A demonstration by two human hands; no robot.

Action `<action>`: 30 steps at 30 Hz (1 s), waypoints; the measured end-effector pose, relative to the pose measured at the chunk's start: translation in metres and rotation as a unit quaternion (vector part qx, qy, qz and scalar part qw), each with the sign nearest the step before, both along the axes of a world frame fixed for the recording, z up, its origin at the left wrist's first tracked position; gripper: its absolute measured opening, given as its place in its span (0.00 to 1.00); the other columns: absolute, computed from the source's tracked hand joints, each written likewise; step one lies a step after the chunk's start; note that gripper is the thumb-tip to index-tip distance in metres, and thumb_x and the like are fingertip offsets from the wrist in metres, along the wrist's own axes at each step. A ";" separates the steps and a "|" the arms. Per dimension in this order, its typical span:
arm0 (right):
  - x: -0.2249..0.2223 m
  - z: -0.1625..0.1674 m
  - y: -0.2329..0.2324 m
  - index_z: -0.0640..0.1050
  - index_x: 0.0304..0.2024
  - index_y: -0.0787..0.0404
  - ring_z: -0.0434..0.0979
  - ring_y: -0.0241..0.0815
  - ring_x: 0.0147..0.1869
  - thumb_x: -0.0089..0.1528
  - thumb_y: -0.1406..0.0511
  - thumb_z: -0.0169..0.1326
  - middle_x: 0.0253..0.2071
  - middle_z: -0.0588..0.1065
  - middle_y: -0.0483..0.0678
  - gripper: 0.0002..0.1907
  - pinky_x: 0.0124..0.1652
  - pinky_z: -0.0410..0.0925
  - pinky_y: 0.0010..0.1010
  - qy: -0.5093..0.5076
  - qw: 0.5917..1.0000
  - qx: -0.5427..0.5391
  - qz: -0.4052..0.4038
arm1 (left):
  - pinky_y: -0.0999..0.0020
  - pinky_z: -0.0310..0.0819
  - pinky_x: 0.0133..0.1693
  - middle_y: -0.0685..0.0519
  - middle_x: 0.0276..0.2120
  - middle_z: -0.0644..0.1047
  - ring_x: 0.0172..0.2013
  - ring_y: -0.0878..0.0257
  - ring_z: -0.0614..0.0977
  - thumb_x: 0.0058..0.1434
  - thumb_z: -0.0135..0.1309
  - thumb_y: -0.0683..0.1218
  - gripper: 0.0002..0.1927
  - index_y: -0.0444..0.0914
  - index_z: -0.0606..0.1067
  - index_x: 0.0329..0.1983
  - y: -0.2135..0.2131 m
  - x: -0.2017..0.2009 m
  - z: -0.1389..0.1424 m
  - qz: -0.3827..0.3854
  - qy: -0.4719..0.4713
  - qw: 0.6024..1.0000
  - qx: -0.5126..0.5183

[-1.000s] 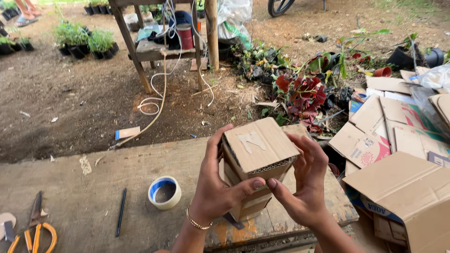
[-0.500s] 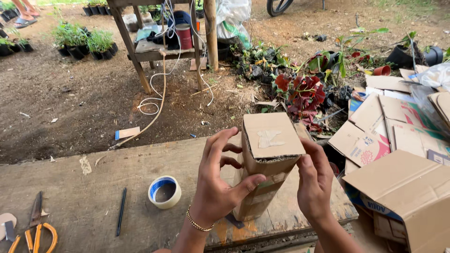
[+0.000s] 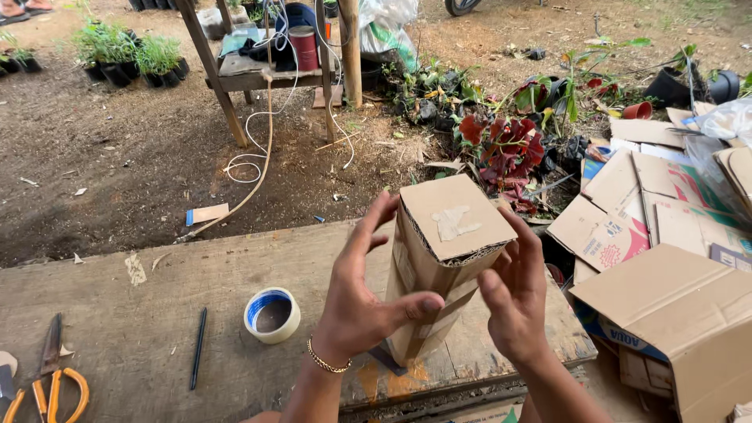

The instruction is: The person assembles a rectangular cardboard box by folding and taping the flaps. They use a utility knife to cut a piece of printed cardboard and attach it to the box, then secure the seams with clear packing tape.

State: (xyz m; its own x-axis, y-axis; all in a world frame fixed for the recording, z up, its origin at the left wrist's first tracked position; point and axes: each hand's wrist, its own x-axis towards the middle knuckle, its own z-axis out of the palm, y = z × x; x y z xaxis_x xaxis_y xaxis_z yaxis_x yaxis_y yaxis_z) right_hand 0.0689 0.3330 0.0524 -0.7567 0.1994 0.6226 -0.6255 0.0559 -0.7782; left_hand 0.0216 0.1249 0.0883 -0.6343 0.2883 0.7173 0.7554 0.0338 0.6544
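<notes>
Centre of the frame, near: a tall brown cardboard box, now stood more upright than a second ago, when it lay tilted between the palms with its flap facing the camera. Its lower end rests on the surface. The left hand grips the near face, thumb pressed across the front and fingers spread up the left side; the right hand has shifted from cradling to a lighter hold, fingers curled at the right edge below the top. The top flap is flat and square, with a torn pale patch of tape residue and exposed corrugated edging.

Lower left: a roll of clear tape with a blue core, a slim black pen, and orange-handled scissors, all on rough, weathered grey planks, unmoved.

Right: flattened and open cardboard boxes, printed and plain.

Farther, upper centre: red-leaved plants on bare soil, a white cord trailing from a wooden stand, and small potted seedlings at upper left.
</notes>
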 end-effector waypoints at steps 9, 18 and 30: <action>0.002 0.006 -0.009 0.56 0.73 0.65 0.66 0.46 0.72 0.64 0.62 0.60 0.68 0.65 0.56 0.40 0.69 0.61 0.40 0.034 0.999 0.031 -0.026 | 0.53 0.64 0.72 0.35 0.75 0.64 0.75 0.47 0.67 0.55 0.67 0.63 0.61 0.26 0.51 0.79 0.001 0.000 0.010 -0.094 -0.081 0.992 0.015; 0.000 0.007 -0.002 0.53 0.74 0.65 0.59 0.49 0.77 0.62 0.58 0.62 0.71 0.60 0.57 0.46 0.73 0.54 0.41 0.039 0.998 0.039 -0.034 | 0.53 0.51 0.76 0.36 0.78 0.59 0.79 0.47 0.59 0.52 0.69 0.63 0.67 0.26 0.45 0.80 0.008 0.000 0.006 -0.096 -0.086 0.992 -0.001; -0.001 0.009 0.000 0.50 0.76 0.60 0.54 0.53 0.83 0.61 0.51 0.64 0.76 0.56 0.58 0.51 0.80 0.49 0.45 0.071 0.994 0.059 -0.059 | 0.52 0.49 0.76 0.38 0.79 0.58 0.80 0.48 0.56 0.48 0.70 0.65 0.69 0.31 0.45 0.81 0.006 0.000 0.000 -0.072 -0.081 0.994 -0.030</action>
